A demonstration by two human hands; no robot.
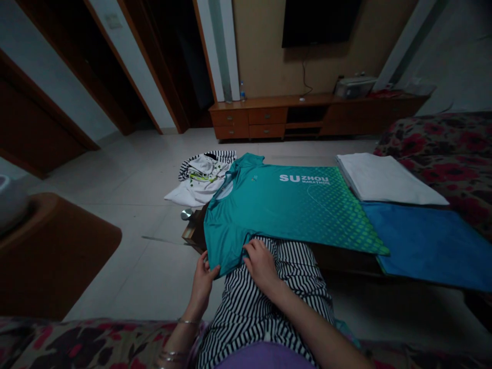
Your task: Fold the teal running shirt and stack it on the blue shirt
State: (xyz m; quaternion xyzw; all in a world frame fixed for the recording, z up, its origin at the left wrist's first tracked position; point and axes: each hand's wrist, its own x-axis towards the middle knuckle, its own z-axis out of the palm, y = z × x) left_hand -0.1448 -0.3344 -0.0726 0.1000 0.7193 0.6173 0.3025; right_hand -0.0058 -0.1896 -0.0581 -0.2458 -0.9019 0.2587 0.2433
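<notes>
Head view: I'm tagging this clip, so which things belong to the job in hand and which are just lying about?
Job in hand:
teal shirt, held by left hand and right hand
perhaps white cloth, blue cloth, garment pile

Lying about:
bottle
storage box

Illumination: dim and diffuse, with a cool cast. Doorway [169, 41]: near black. TV [321, 20]: faint soft shadow below. Wide-angle distortion: door frame [151, 64] slants at left; corners darken. Shirt [269, 200] lettering: legible. Background detail: slightly soft.
</notes>
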